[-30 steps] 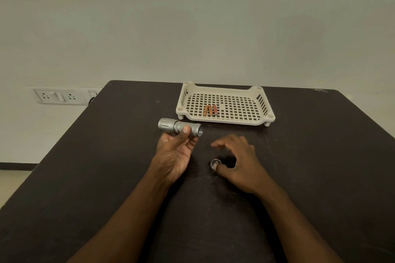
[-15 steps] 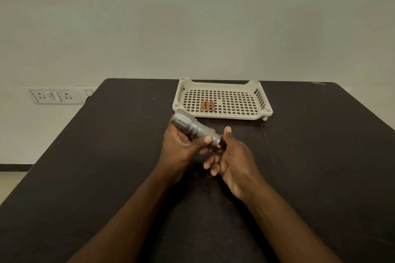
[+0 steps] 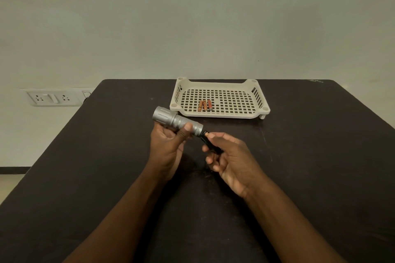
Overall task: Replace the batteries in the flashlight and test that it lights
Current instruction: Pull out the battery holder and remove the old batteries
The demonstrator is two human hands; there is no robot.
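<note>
My left hand (image 3: 168, 145) grips a silver flashlight (image 3: 177, 121) above the dark table, head end up to the left, open tail end down to the right. A black battery holder (image 3: 208, 142) sticks out of the tail, and my right hand (image 3: 230, 156) holds it between thumb and fingers. Three orange batteries (image 3: 204, 105) lie side by side in the cream perforated tray (image 3: 220, 113) beyond the hands. The flashlight's tail cap is not visible.
The dark table (image 3: 310, 156) spreads wide around the hands, its left edge running diagonally. A white wall socket panel (image 3: 51, 98) sits on the wall to the left of the table.
My left hand tilted the flashlight tail-down towards my right hand. My right hand left the small cap on the table, came up to the tail, and now holds the black holder partly out.
</note>
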